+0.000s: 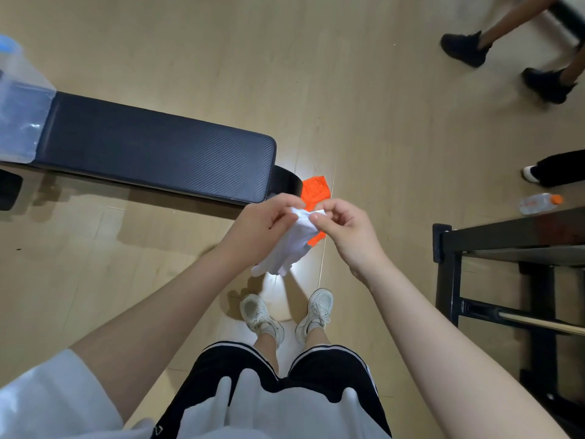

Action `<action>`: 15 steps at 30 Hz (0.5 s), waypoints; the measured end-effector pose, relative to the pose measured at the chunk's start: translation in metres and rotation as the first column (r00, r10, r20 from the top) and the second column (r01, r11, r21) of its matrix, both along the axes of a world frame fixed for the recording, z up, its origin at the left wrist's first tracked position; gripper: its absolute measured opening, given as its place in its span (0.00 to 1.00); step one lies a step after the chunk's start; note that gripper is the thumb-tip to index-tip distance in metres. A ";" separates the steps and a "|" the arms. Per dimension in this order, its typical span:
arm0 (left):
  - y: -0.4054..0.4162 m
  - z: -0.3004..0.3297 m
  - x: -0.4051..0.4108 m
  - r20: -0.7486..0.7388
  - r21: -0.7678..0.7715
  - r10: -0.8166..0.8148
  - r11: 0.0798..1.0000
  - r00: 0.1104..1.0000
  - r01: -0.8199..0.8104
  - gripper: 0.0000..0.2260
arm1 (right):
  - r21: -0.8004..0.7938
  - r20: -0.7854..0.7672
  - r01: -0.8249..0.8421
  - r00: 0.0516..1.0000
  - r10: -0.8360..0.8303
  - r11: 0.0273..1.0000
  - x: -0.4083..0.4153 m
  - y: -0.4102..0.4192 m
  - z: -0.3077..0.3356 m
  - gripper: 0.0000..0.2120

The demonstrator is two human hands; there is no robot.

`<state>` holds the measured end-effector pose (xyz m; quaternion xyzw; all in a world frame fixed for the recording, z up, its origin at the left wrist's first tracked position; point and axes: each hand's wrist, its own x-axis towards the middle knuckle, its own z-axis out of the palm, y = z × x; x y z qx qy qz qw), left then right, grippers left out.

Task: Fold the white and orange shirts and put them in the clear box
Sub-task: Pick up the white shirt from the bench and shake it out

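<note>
both hands (pixel 262 223) (pixel 343 228) pinching white shirt (pixel 289 245) top edge, orange shirt (pixel 313 193) bunched behind; loose pinch could drop both, clear box (pixel 19 99) far.

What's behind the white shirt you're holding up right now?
The orange shirt shows behind the white shirt, above both hands and again at its right edge. The white shirt, left hand and right hand cover its middle, so its grip is unclear.
</note>
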<state>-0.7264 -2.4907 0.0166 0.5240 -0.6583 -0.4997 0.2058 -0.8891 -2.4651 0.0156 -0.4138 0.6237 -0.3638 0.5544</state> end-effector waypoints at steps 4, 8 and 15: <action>0.006 0.002 0.005 -0.222 0.235 0.045 0.972 0.974 0.009 0.07 | -0.092 -0.129 -0.060 0.990 0.048 0.994 0.005 -0.004 0.008 0.11; 0.009 -0.009 0.009 -0.204 0.338 -0.011 0.938 0.979 0.080 0.08 | -0.123 -0.083 0.015 0.996 -0.025 0.992 0.004 -0.008 0.016 0.11; 0.008 -0.053 0.042 0.288 0.287 -0.316 0.929 0.904 0.234 0.09 | -0.080 0.148 0.305 0.945 -0.292 0.949 -0.026 -0.018 0.021 0.07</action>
